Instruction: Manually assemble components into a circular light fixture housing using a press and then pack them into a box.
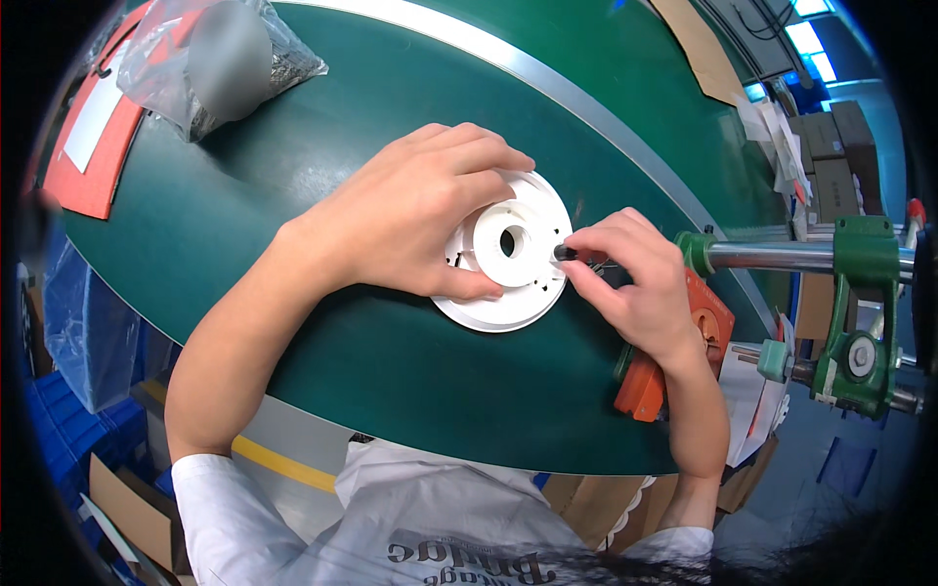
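Disc (528, 244) sat about mid-depth on the bench (410, 371), between the near edge and the metal strip (547, 73) along the far edge, hub side up. Couldn't tell if it was flat on the top or slightly raised. Left hand (415, 210) had it gripped from the left: fingers over the far rim, thumb on the near part of the face. Likely reason: that wide span steadied the disc and left its right side open. Right hand (640, 278) was nearly closed, thumb and index pinching a small black part (564, 252) at the disc's right rim; a fingertip pinch fits a piece that small and leaves the spot visible. Whether the part was seated or only held against the disc, couldn't tell. Something thin beside those fingertips, maybe wires, too small to call. Orange block (643, 386) was at the bench's right end, partly behind the right forearm; green clamp (860, 293) with its steel bar (772, 256) was farther right. Clear bag (285, 66) was at the far left, by the red board (109, 161) on the left edge, both well apart from the hands, which probably gave the elbows room.
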### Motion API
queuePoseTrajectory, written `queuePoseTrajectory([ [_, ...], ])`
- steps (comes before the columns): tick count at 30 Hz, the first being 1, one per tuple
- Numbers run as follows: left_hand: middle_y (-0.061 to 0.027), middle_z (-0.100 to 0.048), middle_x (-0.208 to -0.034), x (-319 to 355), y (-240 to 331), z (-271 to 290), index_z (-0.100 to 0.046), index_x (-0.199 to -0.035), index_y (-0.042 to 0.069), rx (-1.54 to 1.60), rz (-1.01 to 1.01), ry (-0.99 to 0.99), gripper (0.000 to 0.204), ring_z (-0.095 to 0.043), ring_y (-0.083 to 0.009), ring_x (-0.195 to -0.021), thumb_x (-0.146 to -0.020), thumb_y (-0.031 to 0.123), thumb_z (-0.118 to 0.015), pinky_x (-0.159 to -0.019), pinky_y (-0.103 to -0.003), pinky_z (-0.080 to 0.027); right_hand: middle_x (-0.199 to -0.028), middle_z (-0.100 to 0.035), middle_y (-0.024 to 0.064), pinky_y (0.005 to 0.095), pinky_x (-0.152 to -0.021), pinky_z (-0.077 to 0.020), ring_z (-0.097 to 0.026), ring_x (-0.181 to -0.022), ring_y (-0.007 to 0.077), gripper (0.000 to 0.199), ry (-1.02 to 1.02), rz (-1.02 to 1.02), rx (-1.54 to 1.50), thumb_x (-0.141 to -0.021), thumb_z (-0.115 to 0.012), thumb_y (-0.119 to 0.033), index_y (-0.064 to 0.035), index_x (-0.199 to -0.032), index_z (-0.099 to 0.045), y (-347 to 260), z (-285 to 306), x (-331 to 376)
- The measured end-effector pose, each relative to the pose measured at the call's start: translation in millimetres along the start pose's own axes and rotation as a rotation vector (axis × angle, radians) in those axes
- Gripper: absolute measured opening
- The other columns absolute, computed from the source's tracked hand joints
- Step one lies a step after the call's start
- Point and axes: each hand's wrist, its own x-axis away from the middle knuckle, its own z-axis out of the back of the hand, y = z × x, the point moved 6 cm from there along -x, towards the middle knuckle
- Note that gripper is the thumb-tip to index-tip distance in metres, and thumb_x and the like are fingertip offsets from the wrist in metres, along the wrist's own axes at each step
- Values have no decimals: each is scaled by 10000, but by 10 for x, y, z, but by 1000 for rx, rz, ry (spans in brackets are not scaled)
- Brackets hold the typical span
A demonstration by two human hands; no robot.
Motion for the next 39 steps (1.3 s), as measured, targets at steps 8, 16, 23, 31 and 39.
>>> queuePoseTrajectory([
  [8, -157, -584, -1313, -21, 10, -19, -651, -1036, 6, 13, 28, -13, 575, -557, -363, -1177, -601, 317, -864, -964, -454, -464, -778, -614, 72, 377, -628, -466, -598, -745, 266, 190, -66, -2, 88, -754, -776, -101, -54, -900, -664, 10, -7, -47],
  [16, -155, -529, -1388, -8, -131, 18, -623, -1192, 19, -158, 55, 59, 700, -497, -365, -1264, -654, 399, -860, -1043, -461, -406, -801, -585, 44, 323, -551, -457, -562, -606, 201, 346, 310, -133, -89, -761, -773, -71, -63, -1083, -645, -15, 96, 33],
  [23, -120, -656, -896, 6, -168, 316, -628, -991, 15, -55, 158, 414, 347, -606, -266, -780, -738, 170, -809, -701, -377, -492, -804, -610, 69, 317, -563, -454, -581, -627, 206, 279, 223, 111, -17, -792, -717, -11, -37, -1061, -650, -53, 136, 101],
  [31, -187, -482, -1366, -168, 74, -253, -567, -1269, 60, -405, 199, 40, 608, -485, -352, -1228, -774, 342, -778, -986, -450, -400, -821, -612, 34, 333, -619, -435, -603, -706, 208, 174, 113, 318, 37, -799, -723, -125, -98, -961, -666, -239, -69, 223],
  [39, -158, -569, -1301, -486, -178, -326, -600, -1222, 35, -360, 161, 23, 508, -516, -369, -1220, -792, 265, -746, -1034, -470, -392, -773, -574, 32, 350, -608, -463, -615, -721, 216, 118, 143, 381, 101, -782, -700, -161, -111, -840, -610, -159, -131, 259],
])
